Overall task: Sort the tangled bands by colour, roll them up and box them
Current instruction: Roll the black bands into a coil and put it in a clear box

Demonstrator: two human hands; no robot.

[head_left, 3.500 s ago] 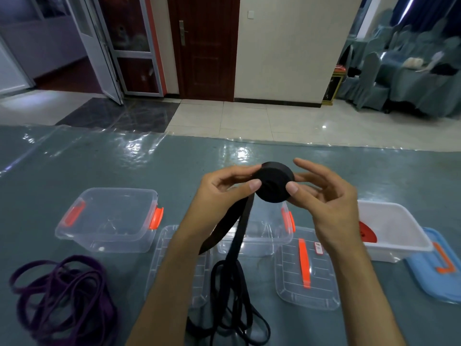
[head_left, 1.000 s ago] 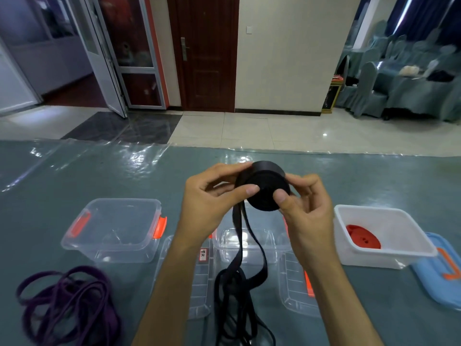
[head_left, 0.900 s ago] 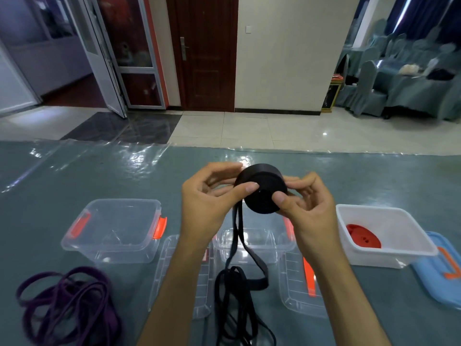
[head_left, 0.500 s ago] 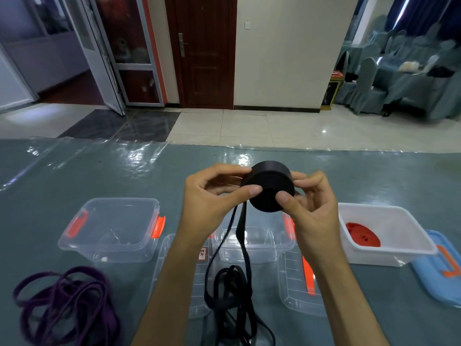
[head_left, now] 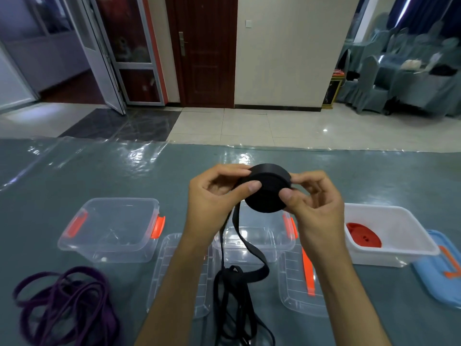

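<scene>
Both hands were up in front of the person, close together, and they held the black roll point(head_left: 268, 189) between them. The left hand point(head_left: 214, 196) pinched one side of it, thumb on the flat face and fingers curled behind. The right hand point(head_left: 311, 198) pinched the other side the same way. The roll's flat round face looked back at the person.

From the bottom of the roll, nearer the left hand, the loose black band point(head_left: 239, 248) hung straight down. It dropped between the two wrists to a messy black pile point(head_left: 232, 308) on the table, right under the hands. So the part left to wind lay below the hands, running up and down, and I think the next turn of the roll would pull it upward.

Behind the hanging band, under the hands, sat a clear box point(head_left: 257, 242) with two clear lids point(head_left: 177, 273) beside it. Further off past the left hand was another clear box point(head_left: 112, 228), and near it a purple band tangle point(head_left: 62, 308). Past the right hand stood a white box point(head_left: 399, 226) with a red roll point(head_left: 363, 237) inside, and a blue lid point(head_left: 439, 273) next to it.
</scene>
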